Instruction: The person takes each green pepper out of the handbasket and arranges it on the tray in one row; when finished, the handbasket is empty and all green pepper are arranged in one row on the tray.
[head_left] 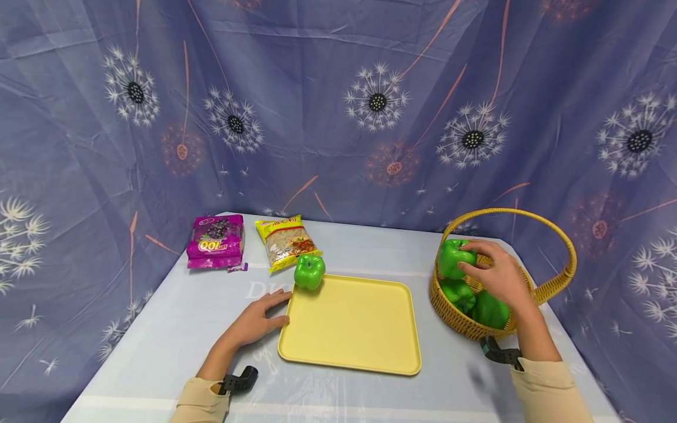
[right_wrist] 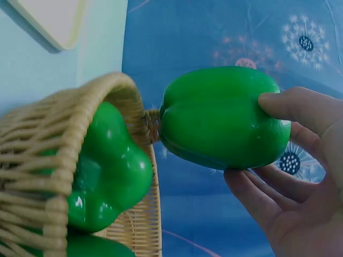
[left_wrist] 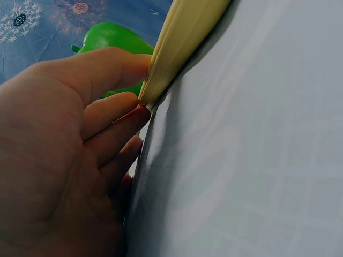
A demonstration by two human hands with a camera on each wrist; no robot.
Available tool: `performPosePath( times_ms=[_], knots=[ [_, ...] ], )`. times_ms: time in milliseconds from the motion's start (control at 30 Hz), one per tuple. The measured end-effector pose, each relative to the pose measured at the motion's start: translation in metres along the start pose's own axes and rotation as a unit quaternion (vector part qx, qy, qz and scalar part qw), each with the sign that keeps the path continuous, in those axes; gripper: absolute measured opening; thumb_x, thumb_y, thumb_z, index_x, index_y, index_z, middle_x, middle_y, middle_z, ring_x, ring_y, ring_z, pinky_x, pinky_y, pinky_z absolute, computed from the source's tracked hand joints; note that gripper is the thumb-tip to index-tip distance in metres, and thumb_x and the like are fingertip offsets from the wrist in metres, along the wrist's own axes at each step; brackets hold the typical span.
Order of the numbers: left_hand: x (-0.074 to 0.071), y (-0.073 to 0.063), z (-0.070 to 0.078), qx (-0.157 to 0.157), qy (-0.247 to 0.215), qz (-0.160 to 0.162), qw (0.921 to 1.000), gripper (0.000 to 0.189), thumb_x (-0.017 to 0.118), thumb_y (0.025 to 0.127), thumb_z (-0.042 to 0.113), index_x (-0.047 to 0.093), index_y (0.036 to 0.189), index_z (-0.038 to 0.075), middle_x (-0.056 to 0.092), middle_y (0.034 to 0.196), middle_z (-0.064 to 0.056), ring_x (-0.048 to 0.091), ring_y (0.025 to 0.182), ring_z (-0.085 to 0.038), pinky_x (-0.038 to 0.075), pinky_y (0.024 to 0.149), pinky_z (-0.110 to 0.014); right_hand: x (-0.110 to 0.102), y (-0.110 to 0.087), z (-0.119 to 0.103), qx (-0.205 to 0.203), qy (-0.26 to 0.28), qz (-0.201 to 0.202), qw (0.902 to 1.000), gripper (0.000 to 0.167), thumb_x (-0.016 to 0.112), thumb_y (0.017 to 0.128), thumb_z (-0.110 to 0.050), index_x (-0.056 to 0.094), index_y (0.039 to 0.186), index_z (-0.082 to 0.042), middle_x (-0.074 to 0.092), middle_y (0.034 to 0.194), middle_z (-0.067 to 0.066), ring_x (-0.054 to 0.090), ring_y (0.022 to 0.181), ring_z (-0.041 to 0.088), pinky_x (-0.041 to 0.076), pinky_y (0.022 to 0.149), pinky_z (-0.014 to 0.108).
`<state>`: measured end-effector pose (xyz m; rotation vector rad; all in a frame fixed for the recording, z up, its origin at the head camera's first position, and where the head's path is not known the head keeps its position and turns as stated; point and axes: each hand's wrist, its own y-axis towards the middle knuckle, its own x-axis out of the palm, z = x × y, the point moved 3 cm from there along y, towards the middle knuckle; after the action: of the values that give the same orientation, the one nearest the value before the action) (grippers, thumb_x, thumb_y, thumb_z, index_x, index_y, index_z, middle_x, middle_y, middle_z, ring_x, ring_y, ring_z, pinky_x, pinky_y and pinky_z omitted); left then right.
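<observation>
My right hand (head_left: 499, 273) grips a green bell pepper (right_wrist: 220, 118) at one end, thumb on one side and fingers on the other. That pepper is at the left rim of the wicker basket (head_left: 449, 314), above other green bell peppers (right_wrist: 110, 174) inside. Fairly straight fingers of my left hand (head_left: 256, 320) touch the left edge of the yellow tray (head_left: 351, 323); the thumb also meets the rim in the left wrist view. Another green bell pepper (head_left: 309, 272) sits at the tray's back left corner.
Behind the tray lies a yellow snack packet (head_left: 288, 242). A purple candy bag (head_left: 215, 241) stands farther left, with a small purple wrapped candy (head_left: 238, 267) before it. The basket's tall handle (head_left: 566, 249) arches over the right hand. A blue dandelion-patterned curtain (head_left: 317, 117) surrounds the table.
</observation>
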<state>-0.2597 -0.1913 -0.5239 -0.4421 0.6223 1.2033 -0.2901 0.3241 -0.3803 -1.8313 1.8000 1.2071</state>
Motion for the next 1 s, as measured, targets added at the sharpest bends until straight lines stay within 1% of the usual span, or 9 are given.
performPosePath(
  times_ms=[133,300,400,500,633,700,867,1000],
  knots=[
    [0.001,0.001,0.0,-0.003,-0.002,-0.002,1.0,0.058,0.072,0.086,0.031,0.053,0.14,0.02,0.038,0.149,-0.012,0.023,0.14,-0.039,0.017,0.112,-0.058,0.005,0.0,-0.006,-0.003,0.011,-0.002,0.9999,0.039,0.071,0.089,-0.031,0.064,0.122,-0.011,0.045,0.139,0.015,0.048,0.12,0.038,0.052,0.085,0.041],
    [0.0,0.001,0.0,-0.001,-0.004,-0.002,1.0,0.058,0.072,0.086,0.03,0.053,0.14,0.019,0.039,0.149,-0.012,0.023,0.139,-0.04,0.017,0.111,-0.059,0.015,0.001,-0.009,-0.002,0.045,-0.009,0.9989,0.038,0.072,0.088,-0.027,0.063,0.121,-0.009,0.042,0.141,0.014,0.047,0.123,0.035,0.051,0.087,0.04],
    [0.0,0.001,0.0,-0.004,0.0,-0.002,1.0,0.057,0.072,0.086,0.03,0.054,0.14,0.019,0.039,0.149,-0.011,0.023,0.139,-0.04,0.018,0.111,-0.058,0.023,0.003,-0.013,-0.001,0.065,-0.003,0.9979,0.037,0.073,0.087,-0.026,0.064,0.12,-0.009,0.042,0.142,0.013,0.047,0.123,0.035,0.052,0.087,0.039],
    [-0.001,0.001,0.0,-0.003,0.001,-0.003,1.0,0.057,0.072,0.087,0.03,0.053,0.14,0.02,0.039,0.149,-0.011,0.023,0.139,-0.04,0.017,0.111,-0.059,0.031,0.006,-0.019,-0.012,0.078,0.003,0.9969,0.037,0.074,0.087,-0.024,0.065,0.119,-0.009,0.042,0.142,0.015,0.048,0.122,0.037,0.053,0.085,0.04],
    [0.0,0.001,-0.001,-0.003,-0.002,-0.004,1.0,0.057,0.071,0.087,0.033,0.053,0.14,0.021,0.038,0.15,-0.01,0.023,0.14,-0.039,0.017,0.111,-0.059,0.044,0.011,-0.027,-0.039,0.073,0.0,0.9966,0.036,0.074,0.087,-0.022,0.065,0.119,-0.008,0.042,0.141,0.017,0.048,0.121,0.041,0.053,0.083,0.043],
    [0.0,0.001,-0.002,-0.002,-0.001,-0.003,1.0,0.058,0.071,0.087,0.033,0.053,0.14,0.022,0.038,0.15,-0.01,0.023,0.14,-0.039,0.018,0.111,-0.059,0.05,0.013,-0.03,-0.045,0.068,-0.002,0.9966,0.035,0.074,0.087,-0.022,0.065,0.118,-0.009,0.043,0.141,0.016,0.047,0.122,0.04,0.053,0.084,0.043],
    [-0.001,0.001,-0.001,-0.002,-0.003,-0.002,1.0,0.057,0.071,0.087,0.033,0.053,0.14,0.022,0.038,0.15,-0.01,0.023,0.139,-0.04,0.018,0.11,-0.06,0.065,0.017,-0.036,-0.051,0.054,-0.009,0.9972,0.035,0.075,0.086,-0.022,0.065,0.118,-0.011,0.043,0.141,0.013,0.048,0.122,0.038,0.053,0.086,0.046],
    [-0.001,0.0,0.0,-0.004,-0.005,-0.002,1.0,0.057,0.072,0.087,0.032,0.053,0.14,0.021,0.038,0.149,-0.011,0.023,0.139,-0.04,0.017,0.111,-0.059,0.079,0.021,-0.041,-0.05,0.058,-0.022,0.9968,0.035,0.075,0.085,-0.022,0.065,0.117,-0.013,0.042,0.142,0.012,0.049,0.122,0.035,0.053,0.086,0.045]
  ],
)
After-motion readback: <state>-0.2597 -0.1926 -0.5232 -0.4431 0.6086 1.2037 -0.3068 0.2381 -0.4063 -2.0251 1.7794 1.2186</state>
